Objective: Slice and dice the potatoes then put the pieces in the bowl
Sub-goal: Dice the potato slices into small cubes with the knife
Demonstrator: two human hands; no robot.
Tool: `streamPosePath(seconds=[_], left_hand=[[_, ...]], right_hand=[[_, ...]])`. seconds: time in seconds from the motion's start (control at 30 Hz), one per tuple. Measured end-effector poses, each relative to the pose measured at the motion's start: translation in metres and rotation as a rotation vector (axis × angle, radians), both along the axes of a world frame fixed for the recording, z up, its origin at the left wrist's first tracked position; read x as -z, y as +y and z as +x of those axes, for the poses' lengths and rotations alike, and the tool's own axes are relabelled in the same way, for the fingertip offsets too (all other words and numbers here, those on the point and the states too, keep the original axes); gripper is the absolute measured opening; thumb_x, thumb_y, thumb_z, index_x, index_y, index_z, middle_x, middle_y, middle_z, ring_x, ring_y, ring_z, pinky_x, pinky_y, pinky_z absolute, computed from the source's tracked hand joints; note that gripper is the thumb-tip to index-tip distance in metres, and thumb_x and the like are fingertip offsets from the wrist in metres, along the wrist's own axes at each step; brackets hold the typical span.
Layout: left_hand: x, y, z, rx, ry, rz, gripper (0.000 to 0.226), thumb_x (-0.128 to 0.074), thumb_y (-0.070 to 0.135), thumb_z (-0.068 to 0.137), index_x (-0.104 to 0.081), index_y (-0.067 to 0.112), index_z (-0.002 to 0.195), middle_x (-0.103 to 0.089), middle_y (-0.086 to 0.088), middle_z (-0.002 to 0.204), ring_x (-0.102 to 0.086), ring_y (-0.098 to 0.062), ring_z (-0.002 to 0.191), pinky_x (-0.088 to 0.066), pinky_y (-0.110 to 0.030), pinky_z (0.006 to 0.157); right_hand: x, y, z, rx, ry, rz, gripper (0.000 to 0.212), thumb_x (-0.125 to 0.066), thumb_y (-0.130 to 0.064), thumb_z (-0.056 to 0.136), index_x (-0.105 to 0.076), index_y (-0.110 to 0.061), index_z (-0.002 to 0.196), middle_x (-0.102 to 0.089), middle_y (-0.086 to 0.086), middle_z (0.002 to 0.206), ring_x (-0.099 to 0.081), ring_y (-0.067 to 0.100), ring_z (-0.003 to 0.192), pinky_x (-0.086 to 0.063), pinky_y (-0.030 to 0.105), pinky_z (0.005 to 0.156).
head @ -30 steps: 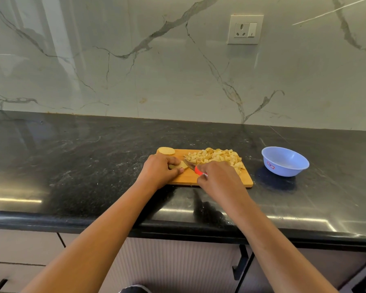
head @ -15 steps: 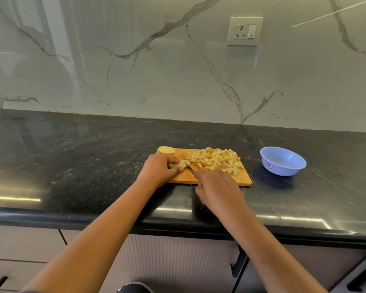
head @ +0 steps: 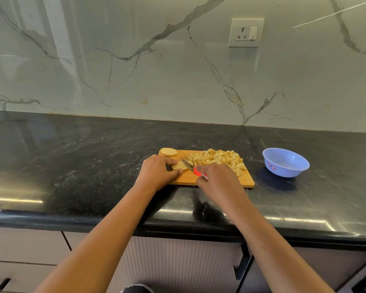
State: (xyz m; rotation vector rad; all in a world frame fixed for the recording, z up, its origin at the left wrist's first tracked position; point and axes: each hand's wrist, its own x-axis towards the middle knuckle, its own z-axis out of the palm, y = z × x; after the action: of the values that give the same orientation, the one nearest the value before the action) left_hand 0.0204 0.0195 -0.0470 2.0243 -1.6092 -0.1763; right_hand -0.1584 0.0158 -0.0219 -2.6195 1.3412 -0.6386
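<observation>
- One potato slice (head: 179,166) sits pinched in the left hand (head: 156,172) on the cutting board (head: 186,179); the right hand (head: 218,178) grips a red-handled knife (head: 191,166).
- Dicing is in hand; next, likely, careful downward cuts, then the diced pieces (head: 216,158) go to the bowl (head: 285,162).

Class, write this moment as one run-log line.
stage: dicing | left hand holds potato slice | right hand grips knife | diced pile on board | bowl empty
</observation>
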Motion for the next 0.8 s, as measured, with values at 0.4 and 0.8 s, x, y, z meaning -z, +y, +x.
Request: streamPosePath(seconds=[0.4, 0.8], left_hand=[[-0.002, -0.002, 0.002, 0.007, -0.006, -0.002, 0.045, -0.066, 0.044, 0.085, -0.063, 0.021, 0.124, -0.064, 0.000, 0.124, -0.053, -0.019, 0.120, -0.040, -0.038, 0.105], [0.000, -0.001, 0.002, 0.013, 0.021, 0.009, 0.047, -0.065, 0.047, 0.085, -0.062, 0.024, 0.125, -0.065, 0.000, 0.122, -0.058, -0.018, 0.112, -0.044, -0.040, 0.101]], right_hand=[[0.001, 0.000, 0.022, 0.047, 0.128, -0.061, 0.030, -0.048, -0.020, 0.095, -0.060, -0.017, 0.123, -0.062, 0.003, 0.098, -0.054, 0.015, 0.079, -0.041, 0.024, 0.061], [0.022, 0.018, 0.000, -0.006, 0.134, -0.100, 0.048, -0.038, -0.025, 0.099, -0.032, -0.022, 0.147, -0.064, 0.004, 0.095, -0.058, 0.020, 0.085, -0.041, 0.028, 0.063]])
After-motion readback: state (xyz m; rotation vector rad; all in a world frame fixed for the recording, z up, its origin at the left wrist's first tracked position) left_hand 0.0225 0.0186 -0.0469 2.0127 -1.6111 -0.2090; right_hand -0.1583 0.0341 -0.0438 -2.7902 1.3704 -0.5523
